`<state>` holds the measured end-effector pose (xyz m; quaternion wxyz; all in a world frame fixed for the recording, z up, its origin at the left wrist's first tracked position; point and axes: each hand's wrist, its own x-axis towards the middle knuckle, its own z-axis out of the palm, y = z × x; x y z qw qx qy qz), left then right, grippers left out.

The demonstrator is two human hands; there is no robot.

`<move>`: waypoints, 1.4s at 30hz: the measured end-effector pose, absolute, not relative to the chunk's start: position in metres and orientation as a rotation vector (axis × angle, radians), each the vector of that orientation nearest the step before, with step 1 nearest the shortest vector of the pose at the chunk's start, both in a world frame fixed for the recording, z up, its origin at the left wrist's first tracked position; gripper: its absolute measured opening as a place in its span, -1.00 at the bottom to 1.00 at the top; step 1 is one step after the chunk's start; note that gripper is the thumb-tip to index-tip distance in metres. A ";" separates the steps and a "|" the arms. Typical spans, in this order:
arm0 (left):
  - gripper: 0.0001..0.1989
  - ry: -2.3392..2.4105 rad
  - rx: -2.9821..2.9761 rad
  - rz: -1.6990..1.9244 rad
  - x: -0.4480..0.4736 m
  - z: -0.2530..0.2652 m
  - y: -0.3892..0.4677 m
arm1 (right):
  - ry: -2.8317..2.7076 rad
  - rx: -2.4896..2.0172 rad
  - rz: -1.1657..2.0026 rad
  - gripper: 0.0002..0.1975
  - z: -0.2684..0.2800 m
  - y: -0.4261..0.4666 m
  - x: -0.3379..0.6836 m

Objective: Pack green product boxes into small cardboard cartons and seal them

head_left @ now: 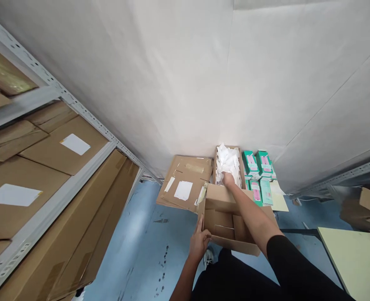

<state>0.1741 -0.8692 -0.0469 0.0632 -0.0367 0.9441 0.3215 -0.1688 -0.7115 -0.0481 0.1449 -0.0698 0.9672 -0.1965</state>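
My left hand (199, 243) grips the left front corner of an open cardboard box (223, 196), fingers along the outside wall. The box is tilted towards me and only its flaps show inside. My right hand (228, 179) reaches over this box into a narrower carton (242, 167) behind it. Crumpled white packing paper (227, 159) fills that carton, and my right fingers are curled on it, partly hidden. To the right of the carton stand several green boxes with pink panels (252, 164).
A flattened, taped carton (185, 169) lies to the left. A metal shelf (87, 167) loaded with large cartons runs along the left side. At the lower right is a pale yellow tabletop (350, 259), with open cartons (360, 213) beyond. A white wall covering (188, 75) rises behind.
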 end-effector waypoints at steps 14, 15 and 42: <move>-0.81 2.897 0.087 1.209 0.177 -0.038 -0.879 | 3.066 -0.473 -1.275 -0.59 0.035 -0.646 -0.021; -0.82 2.887 0.107 1.217 0.177 -0.038 -0.878 | 3.034 -0.446 -1.265 -0.58 0.032 -0.641 0.002; -0.90 2.740 1.051 1.120 0.139 -0.027 -0.621 | 3.119 0.571 -1.494 -0.22 0.039 -0.321 0.233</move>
